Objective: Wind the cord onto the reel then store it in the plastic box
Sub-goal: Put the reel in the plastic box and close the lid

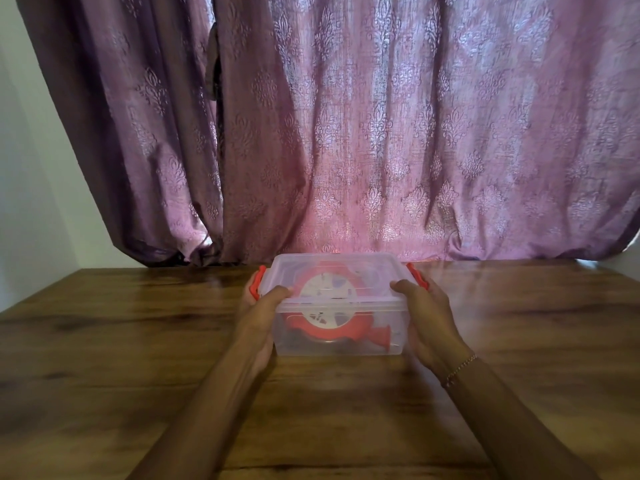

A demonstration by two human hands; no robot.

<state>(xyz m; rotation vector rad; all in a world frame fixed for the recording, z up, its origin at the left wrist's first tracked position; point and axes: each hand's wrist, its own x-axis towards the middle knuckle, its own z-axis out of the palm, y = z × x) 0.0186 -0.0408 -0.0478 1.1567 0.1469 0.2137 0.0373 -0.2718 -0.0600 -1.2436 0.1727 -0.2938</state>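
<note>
A clear plastic box [367, 344] with its lid on stands on the wooden table, near the middle. Through its walls I see a red reel [323, 306] with a white round face and a red handle lying inside. Red latches sit on both short ends, the left latch [257, 280] and the right latch [416, 275]. My left hand [260, 313] grips the box's left end, thumb on the lid's edge, fingers round the latch. My right hand [424, 313] grips the right end the same way. The cord itself is not clearly visible.
The wooden table [138, 358] stretches wide to the left, right and front of the box. A purple patterned curtain [381, 133] hangs right behind the table's far edge. A white wall [31, 202] is at the left.
</note>
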